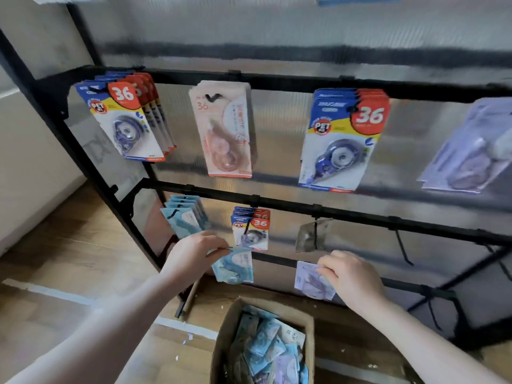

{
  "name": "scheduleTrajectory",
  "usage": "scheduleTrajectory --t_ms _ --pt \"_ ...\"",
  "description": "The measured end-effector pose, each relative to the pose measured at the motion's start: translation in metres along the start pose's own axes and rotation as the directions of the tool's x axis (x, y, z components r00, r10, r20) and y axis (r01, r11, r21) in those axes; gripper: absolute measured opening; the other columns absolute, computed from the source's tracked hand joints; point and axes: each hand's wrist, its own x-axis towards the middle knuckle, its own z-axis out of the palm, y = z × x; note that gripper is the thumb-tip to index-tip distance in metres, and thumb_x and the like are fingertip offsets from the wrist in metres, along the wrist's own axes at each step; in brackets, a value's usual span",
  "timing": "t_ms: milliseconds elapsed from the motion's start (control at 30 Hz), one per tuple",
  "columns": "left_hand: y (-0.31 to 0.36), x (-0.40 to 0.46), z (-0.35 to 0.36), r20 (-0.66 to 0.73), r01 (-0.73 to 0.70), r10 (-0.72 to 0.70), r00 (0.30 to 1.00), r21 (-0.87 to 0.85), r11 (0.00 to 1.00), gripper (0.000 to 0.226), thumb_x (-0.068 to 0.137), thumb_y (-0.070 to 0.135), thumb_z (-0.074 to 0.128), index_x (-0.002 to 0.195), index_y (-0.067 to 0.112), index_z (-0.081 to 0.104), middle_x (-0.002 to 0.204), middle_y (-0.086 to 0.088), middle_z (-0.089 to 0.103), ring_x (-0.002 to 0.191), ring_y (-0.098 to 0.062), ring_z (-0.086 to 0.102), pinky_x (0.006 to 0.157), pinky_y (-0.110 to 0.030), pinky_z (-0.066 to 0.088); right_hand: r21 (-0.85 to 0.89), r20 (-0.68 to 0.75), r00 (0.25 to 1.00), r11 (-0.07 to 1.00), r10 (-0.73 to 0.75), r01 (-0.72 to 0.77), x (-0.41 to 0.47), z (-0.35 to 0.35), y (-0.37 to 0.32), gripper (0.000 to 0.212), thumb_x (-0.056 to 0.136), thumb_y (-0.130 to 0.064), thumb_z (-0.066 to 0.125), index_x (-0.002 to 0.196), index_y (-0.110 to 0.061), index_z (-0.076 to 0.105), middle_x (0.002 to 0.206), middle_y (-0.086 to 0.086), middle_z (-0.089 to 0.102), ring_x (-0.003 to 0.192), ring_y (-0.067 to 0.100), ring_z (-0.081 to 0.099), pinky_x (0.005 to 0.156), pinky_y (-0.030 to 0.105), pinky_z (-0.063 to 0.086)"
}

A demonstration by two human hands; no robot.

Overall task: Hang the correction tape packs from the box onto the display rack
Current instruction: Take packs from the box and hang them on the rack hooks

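Before a black display rack (304, 81) hung with correction tape packs: left hand (194, 252) pinching the top corner of a blue pack (235, 266), held just below the lower rail beside a hanging row of blue packs (184, 217); right hand (349, 275) curled around the top edge of a lilac pack (310, 281), gripped under a clear sleeve (311, 235) on a hook. Below, between both forearms, an open cardboard box (224, 336) on the wooden floor (69, 245), holding a loose heap of blue and lilac packs.

Bare hook (403, 249) lower right of frame, open approach, clear pack (311, 235) on next hook left, hung packs (250, 228) crowd centre, box (266, 342) blocks bottom centre, floor (69, 245) left w/ free room
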Motion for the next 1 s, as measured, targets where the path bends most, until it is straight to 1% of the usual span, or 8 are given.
scheduleTrajectory --t_ms 100,233,367,500,567,667,800,1000 --pt "0.051 -0.003 0.012 -0.009 -0.012 0.012 1.0 -0.005 1.0 0.012 0.081 0.027 0.07 0.089 0.019 0.074 0.086 0.004 0.068 0.074 -0.018 0.063 0.062 -0.026 0.046 -0.05 0.012 1.0 0.999 0.001 0.0 -0.026 -0.027 0.041 0.006 0.079 -0.017 0.073 0.076 -0.02 0.07 0.072 -0.004 0.062 0.065 0.014 0.06 0.049 0.008 0.012" --pt "0.118 0.003 0.028 -0.025 -0.015 0.014 1.0 -0.044 0.999 0.026 0.077 0.04 0.058 0.084 0.021 0.074 0.085 0.005 0.068 0.075 -0.016 0.062 0.062 -0.03 0.049 -0.092 0.005 1.0 0.996 -0.011 0.011 -0.058 -0.055 0.094 0.03 0.053 -0.012 0.09 0.054 -0.024 0.062 0.052 -0.008 0.051 0.044 0.008 0.051 0.042 0.009 0.007" --pt "0.175 0.019 0.047 0.0 -0.068 0.068 0.998 -0.062 0.996 0.027 0.076 0.039 0.054 0.082 0.02 0.074 0.082 0.005 0.068 0.073 -0.013 0.06 0.059 -0.022 0.045 -0.127 -0.005 1.0 0.992 0.007 -0.008 -0.085 -0.073 0.143 0.034 0.052 -0.012 0.088 0.05 -0.024 0.057 0.05 -0.008 0.046 0.043 0.009 0.049 0.045 0.008 0.002" --pt "0.212 0.038 0.07 0.03 -0.125 0.128 0.991 -0.068 0.99 0.013 0.077 0.028 0.065 0.081 0.019 0.074 0.08 0.001 0.069 0.071 -0.019 0.063 0.058 -0.022 0.042 -0.134 -0.061 0.995 0.987 0.078 -0.086 -0.102 -0.078 0.185 0.024 0.056 -0.012 0.071 0.046 -0.023 0.052 0.052 -0.011 0.031 0.042 0.012 0.046 0.044 0.01 0.006" --pt "0.227 0.048 0.082 0.046 -0.149 0.153 0.987 -0.079 0.986 0.01 0.079 0.023 0.07 0.085 0.018 0.075 0.085 0.001 0.07 0.074 -0.02 0.064 0.058 -0.02 0.039 -0.16 -0.046 0.994 0.981 0.099 -0.106 -0.111 -0.079 0.201 0.03 0.054 -0.009 0.078 0.047 -0.021 0.052 0.05 -0.008 0.036 0.043 0.012 0.045 0.04 0.014 0.011" --pt "0.25 0.064 0.105 0.054 -0.188 0.194 0.98 -0.092 0.978 0.014 0.085 0.025 0.066 0.094 0.019 0.074 0.091 -0.001 0.069 0.079 -0.022 0.064 0.06 -0.024 0.041 -0.206 -0.055 0.992 0.971 0.111 -0.12 -0.118 -0.081 0.221 0.039 0.046 -0.008 0.088 0.046 -0.022 0.051 0.05 -0.009 0.034 0.042 0.009 0.041 0.042 0.011 0.004" --pt "0.276 0.082 0.138 0.081 -0.214 0.222 0.972 -0.101 0.972 0.022 0.091 0.028 0.057 0.106 0.019 0.071 0.101 0.0 0.066 0.084 -0.02 0.063 0.065 -0.027 0.044 -0.214 -0.109 0.988 0.968 0.109 -0.13 -0.123 -0.079 0.238 0.036 0.048 -0.01 0.089 0.046 -0.022 0.056 0.046 -0.008 0.043 0.039 0.006 0.043 0.042 0.009 0.004" --pt "0.284 0.099 0.175 0.105 -0.195 0.206 0.973 -0.106 0.975 0.023 0.093 0.03 0.054 0.109 0.022 0.069 0.105 0.004 0.066 0.085 -0.019 0.062 0.065 -0.028 0.045 -0.229 -0.108 0.99 0.966 0.096 -0.119 -0.127 -0.057 0.262 0.03 0.05 -0.011 0.089 0.052 -0.02 0.06 0.05 -0.007 0.048 0.043 0.009 0.047 0.037 0.013 0.022"
